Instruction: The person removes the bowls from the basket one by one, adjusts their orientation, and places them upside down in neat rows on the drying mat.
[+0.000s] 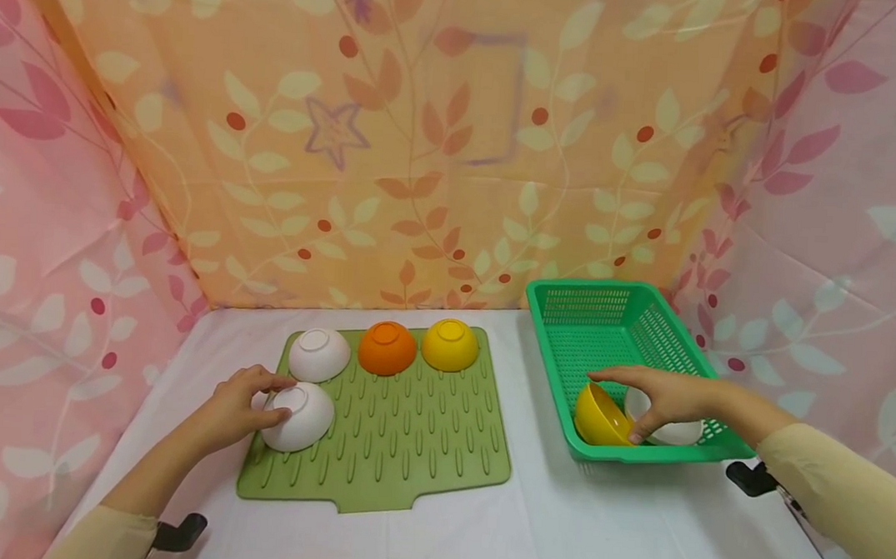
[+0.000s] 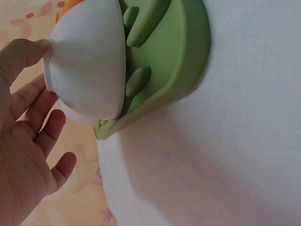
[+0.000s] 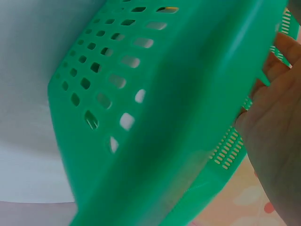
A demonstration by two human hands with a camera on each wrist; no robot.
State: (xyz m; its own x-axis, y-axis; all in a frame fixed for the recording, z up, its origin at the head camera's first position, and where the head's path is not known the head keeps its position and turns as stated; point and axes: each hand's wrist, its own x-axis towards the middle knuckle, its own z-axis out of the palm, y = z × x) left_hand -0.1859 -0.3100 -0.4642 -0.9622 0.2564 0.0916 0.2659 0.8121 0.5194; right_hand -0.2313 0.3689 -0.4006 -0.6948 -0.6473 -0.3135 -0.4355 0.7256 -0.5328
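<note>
An upside-down white bowl [image 1: 302,427] sits on the green drying mat [image 1: 389,427], near its left edge. My left hand [image 1: 235,412] pinches it by the foot ring, thumb on one side and fingers on the other; the left wrist view shows the thumb [image 2: 33,49] against the ring. Inside the green basket [image 1: 548,384], a yellow bowl [image 1: 599,419] lies tilted on its side. My right hand [image 1: 668,397] spans that bowl, with thumb and fingers at opposite parts of its rim. Behind the hand, a white bowl [image 1: 677,431] is partly hidden.
Along the mat's back edge stand another white bowl [image 1: 319,356], an orange bowl [image 1: 387,349] and a second yellow bowl [image 1: 450,346], all upside down. A white cloth [image 1: 467,530] covers the table. Patterned curtains [image 1: 454,146] enclose the back and sides.
</note>
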